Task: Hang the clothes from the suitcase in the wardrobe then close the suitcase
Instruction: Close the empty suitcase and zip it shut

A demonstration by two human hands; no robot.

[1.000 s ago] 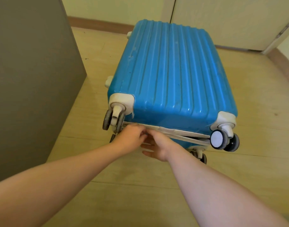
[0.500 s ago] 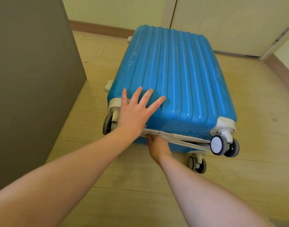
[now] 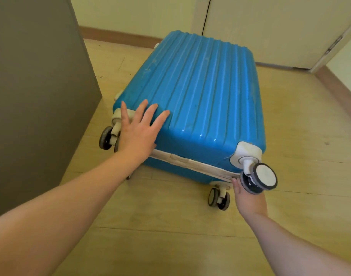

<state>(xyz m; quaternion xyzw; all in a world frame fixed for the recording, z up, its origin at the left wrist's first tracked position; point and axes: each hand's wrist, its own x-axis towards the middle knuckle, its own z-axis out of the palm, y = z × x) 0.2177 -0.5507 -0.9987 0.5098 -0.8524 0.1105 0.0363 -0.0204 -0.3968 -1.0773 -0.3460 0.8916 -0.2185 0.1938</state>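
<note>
The suitcase (image 3: 200, 92) lies flat on the floor (image 3: 170, 226) at your twelve o'clock. Your left hand (image 3: 138, 132), fingers spread, presses its seven o'clock corner, likely to squeeze it shut. Your right hand (image 3: 248, 198) meets the zip band (image 3: 190, 164) at five o'clock; its grip is hidden.

Left hand (image 3: 138, 132): palm down, fingers spread straight, arm outstretched.
Right hand (image 3: 249, 198): extended forward, thumb pointing up, other fingers hidden.

Bare L hand (image 3: 138, 132), R hand (image 3: 249, 199) (forearms (image 3: 71, 212) bare too)
</note>
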